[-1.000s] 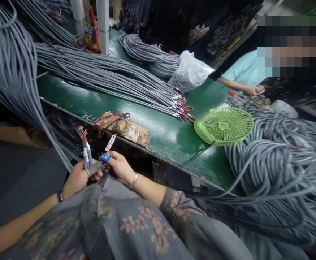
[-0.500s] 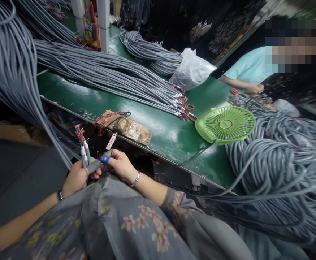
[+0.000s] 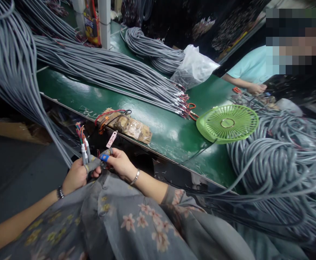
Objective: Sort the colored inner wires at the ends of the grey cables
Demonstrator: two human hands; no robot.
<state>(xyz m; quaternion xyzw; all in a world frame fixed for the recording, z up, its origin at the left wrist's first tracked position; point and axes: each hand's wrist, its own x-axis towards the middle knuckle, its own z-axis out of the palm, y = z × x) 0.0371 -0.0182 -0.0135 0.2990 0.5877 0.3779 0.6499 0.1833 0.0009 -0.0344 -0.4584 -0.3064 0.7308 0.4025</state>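
Note:
Close to my lap, my left hand [image 3: 78, 175] is closed around the grey cables [image 3: 85, 155], which stand up from it with white sleeves and fanned coloured wire ends [image 3: 79, 131]. My right hand [image 3: 120, 164] pinches just beside it, with blue tape on the thumb and a grey wrap on the index finger. A flat pink tag-like piece [image 3: 111, 139] with dark marks and a hole at its top sticks up from the right fingers. Fine red wires show between both hands; the exact contact at the fingertips is hidden.
A taped wooden block [image 3: 133, 128] with red and black leads lies at the green table's [image 3: 171, 133] near edge. Behind it stretches a long grey cable bundle [image 3: 114, 72]. A green fan [image 3: 228, 123], coiled cables [image 3: 268, 159] and a co-worker's hand [image 3: 256, 89] are right.
The view has shifted slightly. Both hands keep nearly the same place and grip, with the right fingers moving only a little.

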